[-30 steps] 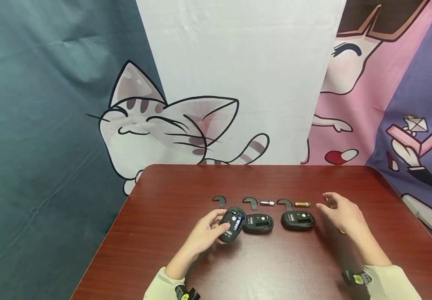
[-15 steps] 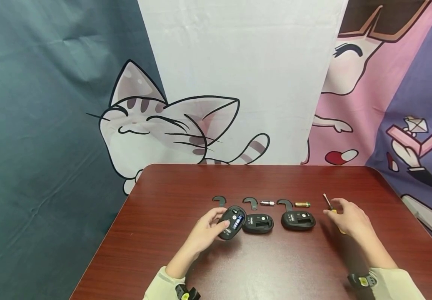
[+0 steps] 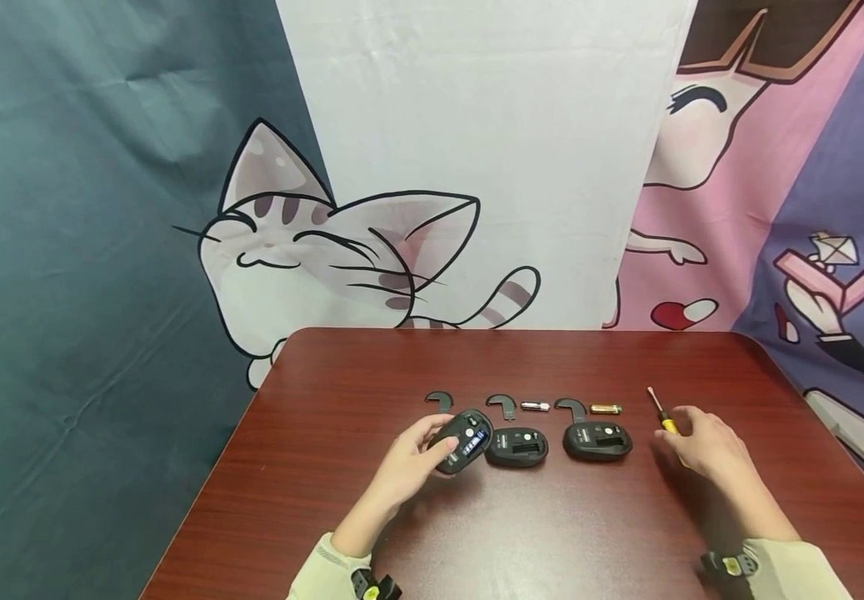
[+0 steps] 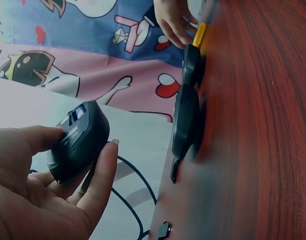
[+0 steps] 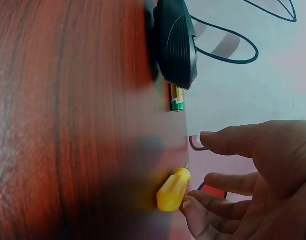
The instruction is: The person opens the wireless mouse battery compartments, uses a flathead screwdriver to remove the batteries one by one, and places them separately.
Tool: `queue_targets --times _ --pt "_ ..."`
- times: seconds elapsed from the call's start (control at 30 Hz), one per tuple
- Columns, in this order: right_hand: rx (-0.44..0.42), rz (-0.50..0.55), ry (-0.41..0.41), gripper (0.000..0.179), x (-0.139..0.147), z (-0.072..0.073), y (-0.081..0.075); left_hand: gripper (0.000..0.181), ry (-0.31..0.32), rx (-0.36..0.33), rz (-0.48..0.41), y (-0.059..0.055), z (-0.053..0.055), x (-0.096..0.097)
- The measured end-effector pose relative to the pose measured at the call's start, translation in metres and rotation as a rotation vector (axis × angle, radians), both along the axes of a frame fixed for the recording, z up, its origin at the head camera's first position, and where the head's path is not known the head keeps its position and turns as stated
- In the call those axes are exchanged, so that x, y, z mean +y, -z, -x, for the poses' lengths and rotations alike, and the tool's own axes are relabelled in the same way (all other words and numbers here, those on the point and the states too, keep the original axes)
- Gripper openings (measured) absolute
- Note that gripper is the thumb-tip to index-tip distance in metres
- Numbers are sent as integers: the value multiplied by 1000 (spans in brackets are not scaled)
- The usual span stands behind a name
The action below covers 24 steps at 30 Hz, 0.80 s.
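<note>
My left hand (image 3: 403, 458) grips a black computer mouse (image 3: 463, 443), held up with its underside showing and a blue-and-white battery (image 3: 476, 442) in its slot. The left wrist view has the thumb on the underside of that mouse (image 4: 80, 142) and fingers beneath. At the right, my right hand (image 3: 712, 447) is beside a screwdriver (image 3: 669, 424) with a yellow handle and a metal shaft, lying on the table. In the right wrist view, the fingers are loosely spread, and the lower fingertips are right at the handle (image 5: 173, 191).
Two more black mice, a middle one (image 3: 517, 447) and a right one (image 3: 597, 441), lie underside up. Behind are three dark battery covers (image 3: 571, 407), a silver battery (image 3: 535, 407) and a gold-and-green battery (image 3: 606, 409). A printed cloth (image 3: 476, 125) hangs behind the red-brown table (image 3: 521, 533).
My right hand has drawn back toward the lower right, uncovering the screwdriver on the table. The mouse in my left hand has tilted slightly and shifted a little up and left.
</note>
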State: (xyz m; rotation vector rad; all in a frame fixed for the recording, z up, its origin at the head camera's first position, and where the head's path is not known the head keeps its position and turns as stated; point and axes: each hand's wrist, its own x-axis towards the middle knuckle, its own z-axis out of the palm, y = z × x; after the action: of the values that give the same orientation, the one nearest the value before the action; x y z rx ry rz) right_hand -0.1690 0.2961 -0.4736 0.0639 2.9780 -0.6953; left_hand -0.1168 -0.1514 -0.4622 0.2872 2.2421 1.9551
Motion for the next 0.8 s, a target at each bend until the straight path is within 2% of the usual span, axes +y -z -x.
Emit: queue_targets --times 0.17,0.47,0.8 --pt "-21 -9 -9 69 4 0 4 42 18 15 18 1 -1 1" --pt "-45 -23 -26 69 11 1 11 41 24 2 1 0 -1 2" --pt "-106 -49 -20 58 15 6 16 41 19 -30 -8 -4 -4 6"
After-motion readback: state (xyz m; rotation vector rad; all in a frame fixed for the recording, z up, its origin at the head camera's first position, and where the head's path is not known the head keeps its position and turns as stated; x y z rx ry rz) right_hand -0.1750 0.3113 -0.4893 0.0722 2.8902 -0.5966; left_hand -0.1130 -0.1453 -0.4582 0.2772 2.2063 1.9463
